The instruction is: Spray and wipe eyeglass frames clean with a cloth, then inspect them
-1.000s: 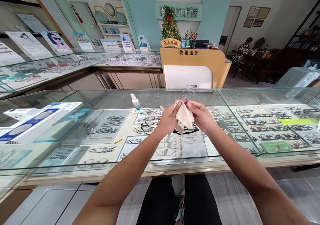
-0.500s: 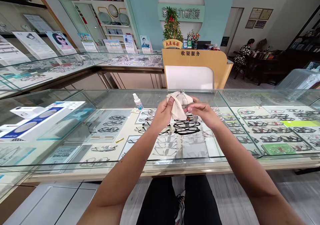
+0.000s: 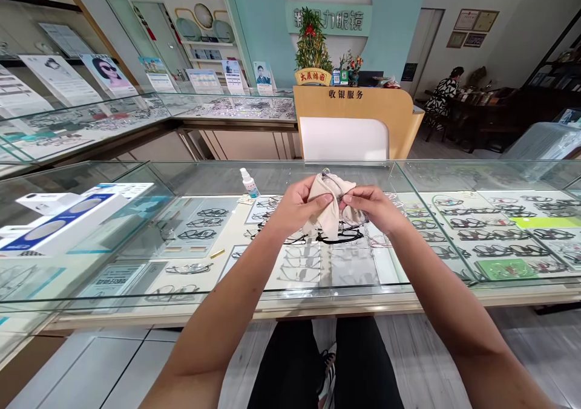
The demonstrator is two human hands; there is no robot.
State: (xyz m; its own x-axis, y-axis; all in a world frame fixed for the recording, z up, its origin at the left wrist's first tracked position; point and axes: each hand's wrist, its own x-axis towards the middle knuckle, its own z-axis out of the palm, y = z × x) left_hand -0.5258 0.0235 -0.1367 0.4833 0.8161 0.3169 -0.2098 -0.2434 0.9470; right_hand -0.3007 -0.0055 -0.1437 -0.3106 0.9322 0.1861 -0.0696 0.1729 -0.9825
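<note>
Over the glass display counter (image 3: 363,309), my left hand (image 3: 297,206) is closed on a cream cleaning cloth (image 3: 329,215), its thumb pressed across the top. Part of a thin-framed pair of glasses (image 3: 325,173) sticks out of the cloth's upper edge; the rest lies hidden in the folds. My right hand (image 3: 374,206) pinches at the right side of the glasses and cloth, fingertips bent together. Left of the hands, a small white spray bottle (image 3: 249,183) stands upright on the glass. Below the cloth, black-framed glasses (image 3: 340,236) lie inside the case.
A white and blue box (image 3: 68,221) sits on the counter at the left. Rows of glasses (image 3: 508,251) fill the case at the right. Beyond stands a wooden cashier desk (image 3: 354,103) with a plant (image 3: 312,46). A person (image 3: 445,97) sits at the far right.
My left thumb has shifted right over the cloth, and both hands have come closer together. The cloth hangs slightly lower, and part of the glasses shows at its top.
</note>
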